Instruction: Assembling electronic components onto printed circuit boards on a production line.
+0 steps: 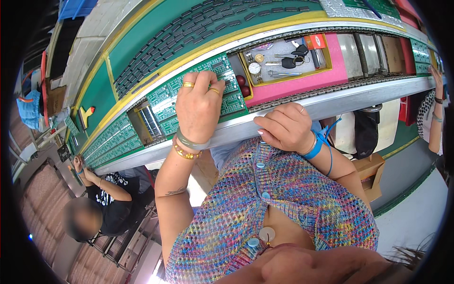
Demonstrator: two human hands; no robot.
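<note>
My left hand (198,106) wears gold rings and a jade bangle and bends down over a green circuit board (231,102) on the conveyor. Its fingers are closed and pressed together at the board's surface; what they hold, if anything, is hidden beneath them. Dark chips show on the board beside the fingertips. My right hand (288,127), with a blue strap round its wrist, hovers at the metal rail (326,98) on the near side. Its fingers are curled with the thumb close to them, and nothing shows between them.
Rows of black chips (184,35) lie on the green shelf beyond the conveyor. Right of the board, a yellow-edged tray (326,66) holds keys, a watch and small tools. More circuit boards (111,137) line the conveyor at left. Co-workers sit at left (113,194) and far right (432,118).
</note>
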